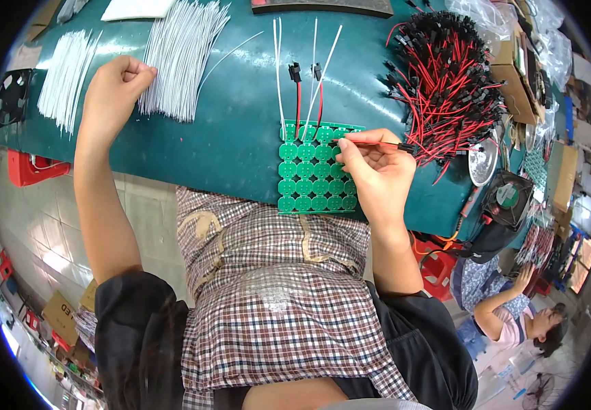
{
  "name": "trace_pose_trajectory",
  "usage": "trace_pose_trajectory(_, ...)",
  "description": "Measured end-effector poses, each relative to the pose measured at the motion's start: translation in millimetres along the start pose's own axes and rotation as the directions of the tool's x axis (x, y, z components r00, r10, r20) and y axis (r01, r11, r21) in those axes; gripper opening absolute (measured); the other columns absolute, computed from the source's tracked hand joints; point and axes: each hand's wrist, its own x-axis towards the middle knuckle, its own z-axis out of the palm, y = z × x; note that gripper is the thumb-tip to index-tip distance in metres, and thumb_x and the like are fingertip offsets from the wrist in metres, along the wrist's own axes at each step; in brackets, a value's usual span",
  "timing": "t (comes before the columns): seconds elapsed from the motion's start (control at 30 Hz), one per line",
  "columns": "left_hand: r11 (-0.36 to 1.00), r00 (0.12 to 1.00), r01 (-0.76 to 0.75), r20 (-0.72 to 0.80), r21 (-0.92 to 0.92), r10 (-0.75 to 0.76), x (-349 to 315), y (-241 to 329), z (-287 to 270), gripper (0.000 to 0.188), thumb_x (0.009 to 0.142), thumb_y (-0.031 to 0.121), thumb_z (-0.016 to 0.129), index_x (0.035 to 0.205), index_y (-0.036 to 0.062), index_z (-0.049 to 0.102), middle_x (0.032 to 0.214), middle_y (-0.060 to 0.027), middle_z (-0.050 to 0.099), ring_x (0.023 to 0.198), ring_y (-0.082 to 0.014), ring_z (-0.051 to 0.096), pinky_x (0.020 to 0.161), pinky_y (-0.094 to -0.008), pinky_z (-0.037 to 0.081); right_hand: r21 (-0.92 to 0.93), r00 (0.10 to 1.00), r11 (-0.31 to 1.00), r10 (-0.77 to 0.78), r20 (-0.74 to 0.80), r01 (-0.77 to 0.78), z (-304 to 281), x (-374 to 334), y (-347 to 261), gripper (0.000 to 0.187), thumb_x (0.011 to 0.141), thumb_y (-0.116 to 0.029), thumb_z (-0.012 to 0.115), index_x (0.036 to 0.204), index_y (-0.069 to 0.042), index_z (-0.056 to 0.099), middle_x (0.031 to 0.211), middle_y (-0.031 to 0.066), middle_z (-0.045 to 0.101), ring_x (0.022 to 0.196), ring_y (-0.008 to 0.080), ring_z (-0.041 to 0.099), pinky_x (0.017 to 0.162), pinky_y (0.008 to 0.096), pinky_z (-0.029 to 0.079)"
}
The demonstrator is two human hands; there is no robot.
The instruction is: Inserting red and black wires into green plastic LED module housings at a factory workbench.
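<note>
A green panel of small round circuit boards (pixel 297 169) lies at the table's front edge. White wires (pixel 314 58) and two red-and-black leads with black plugs (pixel 295 72) stick out from its far rows. My right hand (pixel 381 164) is over the panel's right side, thumb and fingers closed on another connector lead (pixel 374 143). One end of that lead points at the far-right boards; its black plug lies to the right. My left hand (pixel 119 80) is pinched at the left edge of a large bundle of white wires (pixel 180 65); whatever its fingertips hold is hidden.
A smaller white wire bundle (pixel 68 80) lies at left beside a black fan (pixel 11 99). Right of the panel are a heap of red-and-black leads (pixel 446 89), a soldering iron (pixel 469 203) and another fan (pixel 508 198). A co-worker (pixel 507 311) sits at right.
</note>
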Motion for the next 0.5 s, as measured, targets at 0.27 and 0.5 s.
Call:
trace_pose_trajectory(0.27,0.968,0.983,0.143,-0.081,-0.208,-0.162,-17.1,20.4,-6.4,0.019,0.093,0.019,0.071,0.099,0.0014,0.067,0.087,0.0020,0.066,0.071,-0.0030,0.054,0.061,-0.0192,0.041,-0.017,1.000,1.000,-0.007,-0.017,0.007,0.3,0.3,3.5,0.009,0.088,0.002,0.073,0.094,0.005,0.067,0.088,0.0076,0.070,0.071,0.0103,0.068,0.062,0.0205,0.054)
trace_pose_trajectory(0.5,0.901,0.981,-0.009,-0.180,-0.434,-0.077,-54.9,55.1,-8.7,0.023,0.093,0.014,0.071,0.109,-0.0021,0.070,0.091,-0.0030,0.069,0.079,-0.0082,0.064,0.070,-0.0199,0.051,-0.025,1.000,1.000,-0.001,-0.029,0.000,1.4,0.8,1.8,0.010,0.088,0.001,0.074,0.095,0.004,0.067,0.088,0.0067,0.070,0.070,0.0097,0.068,0.061,0.0206,0.054)
